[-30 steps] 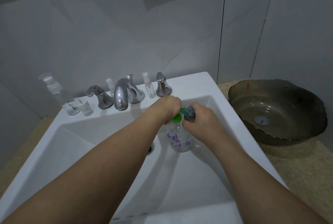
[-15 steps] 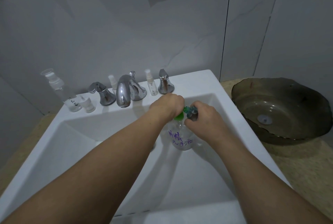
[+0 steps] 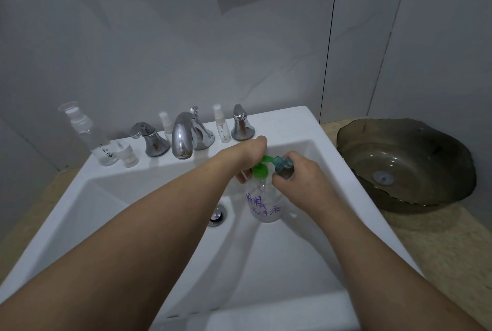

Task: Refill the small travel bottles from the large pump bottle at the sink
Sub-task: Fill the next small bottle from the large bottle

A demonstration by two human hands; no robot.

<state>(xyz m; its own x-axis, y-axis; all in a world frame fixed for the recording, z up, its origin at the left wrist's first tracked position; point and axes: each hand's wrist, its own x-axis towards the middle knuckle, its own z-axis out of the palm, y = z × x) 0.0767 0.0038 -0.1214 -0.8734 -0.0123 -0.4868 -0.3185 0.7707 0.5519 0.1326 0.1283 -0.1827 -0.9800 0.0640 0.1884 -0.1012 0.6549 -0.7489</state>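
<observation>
The large clear pump bottle (image 3: 264, 204), with purple writing and a green pump head (image 3: 260, 170), stands inside the white sink (image 3: 292, 124). My left hand (image 3: 249, 156) is over the pump head, its fingers curled down around it. My right hand (image 3: 298, 180) grips a small bluish travel bottle (image 3: 284, 166), whose mouth is held at the tip of the green nozzle. Most of that small bottle is hidden by my fingers.
On the sink's back ledge stand a tall clear spray bottle (image 3: 89, 137), a short clear bottle (image 3: 128, 155), two small spray bottles (image 3: 165, 126) (image 3: 221, 128), the chrome faucet (image 3: 183, 137) and its two handles. A dark glass bowl (image 3: 404, 168) sits on the counter at right.
My left hand has lifted slightly, so more of the green pump head shows under it. My right hand keeps the small bottle at the nozzle.
</observation>
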